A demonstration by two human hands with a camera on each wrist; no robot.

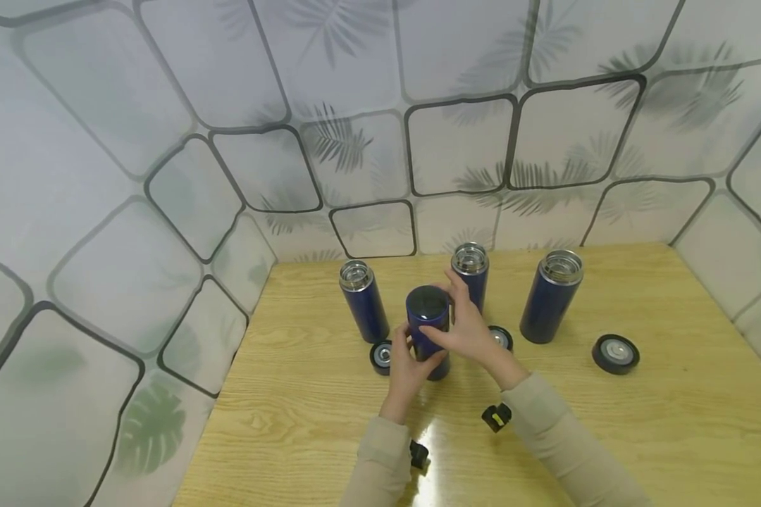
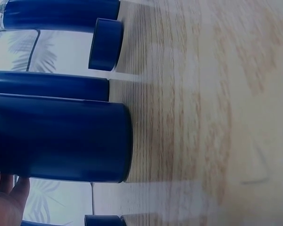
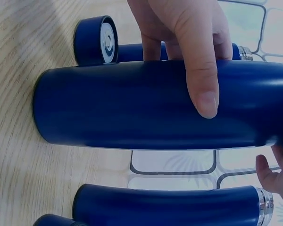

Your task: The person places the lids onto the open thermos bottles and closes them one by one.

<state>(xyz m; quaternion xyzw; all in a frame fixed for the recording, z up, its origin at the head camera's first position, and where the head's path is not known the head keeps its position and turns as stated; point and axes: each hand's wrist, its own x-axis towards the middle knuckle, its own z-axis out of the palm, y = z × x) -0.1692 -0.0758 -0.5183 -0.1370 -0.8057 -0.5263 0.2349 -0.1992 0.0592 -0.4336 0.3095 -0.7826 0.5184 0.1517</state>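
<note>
A dark blue thermos flask (image 1: pixel 432 370) stands upright on the table, its black-topped lid (image 1: pixel 428 303) in place. Low on its body, my left hand (image 1: pixel 407 377) grips it, the thumb across the front in the right wrist view. My right hand (image 1: pixel 472 334) holds the flask near the top, around the lid, with the thumb in front and one finger raised; its exact contact is partly hidden. In the left wrist view the flask (image 2: pixel 61 139) fills the left side, with fingers of the left hand (image 2: pixel 7 202) below it.
Three lidless blue flasks stand behind: left (image 1: pixel 366 310), middle (image 1: pixel 475 278) and right (image 1: pixel 545 303). Their loose lids lie upturned on the wooden table (image 1: pixel 292 422): one lid (image 1: pixel 382 357) left, another lid (image 1: pixel 501 338) partly behind my right hand, a third lid (image 1: pixel 616 353) far right.
</note>
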